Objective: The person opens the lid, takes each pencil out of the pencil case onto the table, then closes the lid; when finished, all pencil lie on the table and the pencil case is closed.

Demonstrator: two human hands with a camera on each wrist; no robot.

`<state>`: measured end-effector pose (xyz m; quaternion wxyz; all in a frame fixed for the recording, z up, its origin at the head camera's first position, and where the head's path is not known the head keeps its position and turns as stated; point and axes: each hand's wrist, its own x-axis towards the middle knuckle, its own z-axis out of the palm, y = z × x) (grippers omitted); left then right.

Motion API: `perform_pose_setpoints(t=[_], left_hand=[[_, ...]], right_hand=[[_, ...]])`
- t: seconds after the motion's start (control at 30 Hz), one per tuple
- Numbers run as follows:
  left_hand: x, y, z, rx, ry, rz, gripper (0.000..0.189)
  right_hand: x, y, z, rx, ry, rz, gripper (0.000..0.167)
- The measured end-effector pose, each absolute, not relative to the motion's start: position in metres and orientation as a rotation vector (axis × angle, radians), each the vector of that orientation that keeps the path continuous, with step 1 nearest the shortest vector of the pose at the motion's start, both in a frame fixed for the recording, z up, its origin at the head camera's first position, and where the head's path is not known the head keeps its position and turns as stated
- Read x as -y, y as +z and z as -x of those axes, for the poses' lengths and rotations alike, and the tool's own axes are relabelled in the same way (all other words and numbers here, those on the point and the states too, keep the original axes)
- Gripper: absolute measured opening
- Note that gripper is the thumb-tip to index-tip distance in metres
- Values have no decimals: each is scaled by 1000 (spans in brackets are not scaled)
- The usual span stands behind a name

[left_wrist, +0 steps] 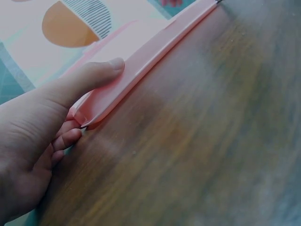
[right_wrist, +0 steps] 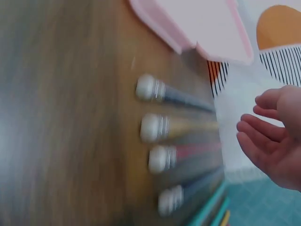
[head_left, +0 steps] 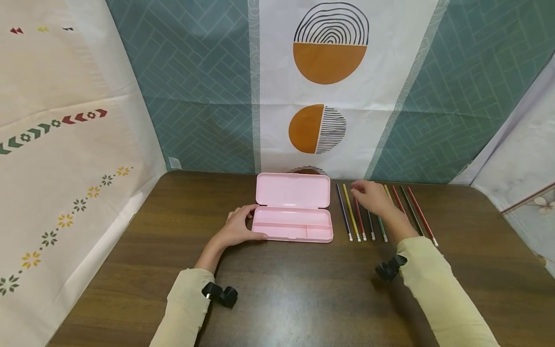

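A pink pencil case [head_left: 277,233] lies with its lid [head_left: 293,190] raised, its divided tray facing up. My left hand [head_left: 236,229] grips the case's left end; in the left wrist view the thumb [left_wrist: 96,75] lies over the front rim, with the fingers partly hidden round the end. Over the row of pencils hovers my right hand [head_left: 375,198], fingers loosely bent and nothing in them. Left of and below it are a blue pencil [head_left: 344,212], a yellow pencil [head_left: 351,212], a red pencil [head_left: 360,219] and a green pencil [head_left: 382,229].
Beyond the right hand lie more pencils, among them a dark green one [head_left: 412,209] and a red one [head_left: 422,216], eraser ends toward me. All rest on a brown wooden table [head_left: 277,294]. A patterned cloth [head_left: 204,96] hangs behind its far edge.
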<state>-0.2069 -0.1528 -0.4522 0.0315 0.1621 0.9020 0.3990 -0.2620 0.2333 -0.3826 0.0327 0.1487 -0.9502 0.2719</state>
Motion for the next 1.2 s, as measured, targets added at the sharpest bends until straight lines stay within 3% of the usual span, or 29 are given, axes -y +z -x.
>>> perform_pose_setpoints(t=[0.13, 0.3, 0.5, 0.9, 1.2], left_hand=[[152, -452, 207, -2788, 1220, -517, 89], [150, -451, 208, -2801, 1202, -551, 88], [148, -450, 209, -2802, 1170, -553, 91], [151, -450, 206, -2799, 1193, -488, 90], [149, -448, 205, -2778, 1255, -424, 90]], right_hand=[[-207, -386, 276, 2952, 1061, -395, 39], [-183, -390, 287, 2928, 1686, -234, 51], [-172, -391, 290, 2780, 1988, -55, 49], [-176, -380, 279, 2771, 1965, -238, 45], [-187, -375, 245, 2810, 1536, -579, 32]])
